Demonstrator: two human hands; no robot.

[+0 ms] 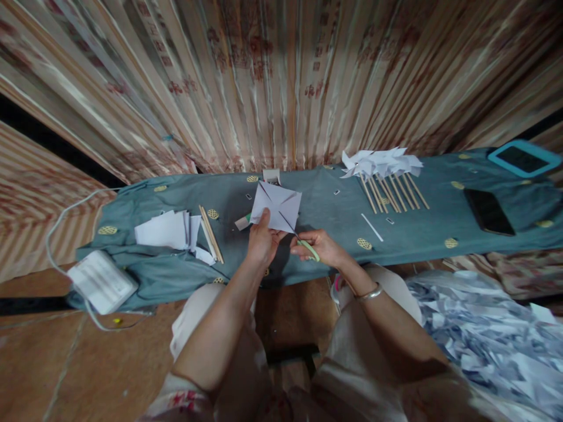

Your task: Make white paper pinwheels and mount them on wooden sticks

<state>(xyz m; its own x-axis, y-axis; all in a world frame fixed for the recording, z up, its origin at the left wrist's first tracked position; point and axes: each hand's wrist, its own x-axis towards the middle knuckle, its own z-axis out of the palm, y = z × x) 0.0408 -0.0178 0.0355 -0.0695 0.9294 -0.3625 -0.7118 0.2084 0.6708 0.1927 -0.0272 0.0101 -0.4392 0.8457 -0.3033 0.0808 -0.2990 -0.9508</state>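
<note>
My left hand [263,239] grips a square sheet of white paper [275,202] by its near edge, thumb on top. Dark slits run inward from the sheet's corners. In my right hand [320,246] is a pair of scissors [311,249] with light green handles, its blades at the sheet's near right corner. Under and behind the sheet, a small box [271,176] and a pale piece with a green end [242,223] partly show. To the right lie several paper pinwheels [382,162] on wooden sticks [391,192].
On the left are a stack of white paper [162,230], wooden sticks [212,234] and a white power strip [103,281] with a cable. A phone [489,211] and a blue-framed tablet [524,157] lie right. Paper scraps [492,334] heap beside my right leg. A curtain [264,82] hangs behind.
</note>
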